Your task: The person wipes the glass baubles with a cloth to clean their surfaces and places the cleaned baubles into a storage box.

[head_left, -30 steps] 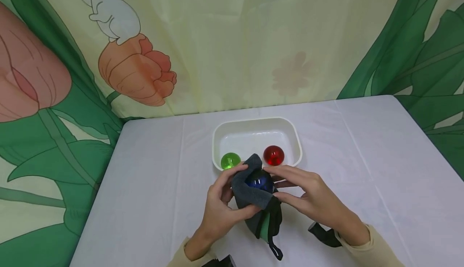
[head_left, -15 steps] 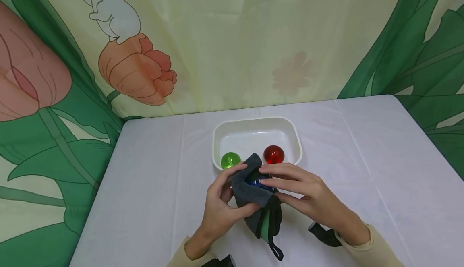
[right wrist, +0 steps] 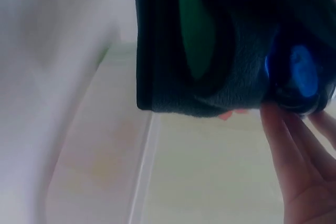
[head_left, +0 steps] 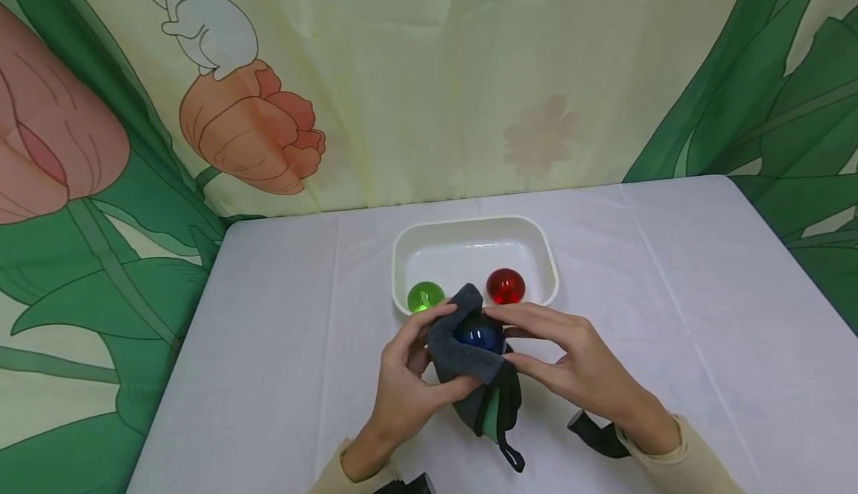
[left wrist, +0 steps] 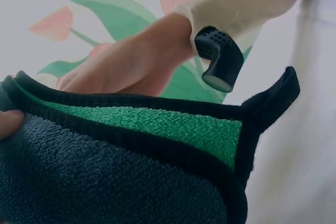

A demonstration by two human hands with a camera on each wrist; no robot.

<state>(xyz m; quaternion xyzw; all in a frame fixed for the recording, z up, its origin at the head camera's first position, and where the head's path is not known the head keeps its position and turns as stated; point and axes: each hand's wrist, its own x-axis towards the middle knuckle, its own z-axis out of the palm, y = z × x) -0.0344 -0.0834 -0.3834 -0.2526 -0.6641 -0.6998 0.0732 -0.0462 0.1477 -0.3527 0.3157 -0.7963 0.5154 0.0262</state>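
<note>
A dark grey cloth [head_left: 462, 360] with black edging and a green underside is folded partly round a glossy dark blue ball [head_left: 481, 335]. My left hand [head_left: 405, 390] grips the cloth from the left, thumb near its lower fold and fingers behind the upper edge. From the right, my right hand [head_left: 579, 349] pinches the ball between thumb and fingers. The right wrist view shows the ball's underside [right wrist: 303, 72] framed by cloth, with fingertips against it. In the left wrist view the cloth's green side [left wrist: 173, 124] and corner loop [left wrist: 275, 98] stand out.
Just beyond the hands stands a white tray [head_left: 472, 229] with a green ball [head_left: 425, 296] and a red ball [head_left: 506, 286] near its front wall. A white cloth covers the table [head_left: 281, 345]. A printed curtain [head_left: 429, 84] hangs behind the table.
My right fingers came over the ball's face half a second ago and are now back at its right side. The cloth's hanging loop has risen slightly; my left hand stays put.
</note>
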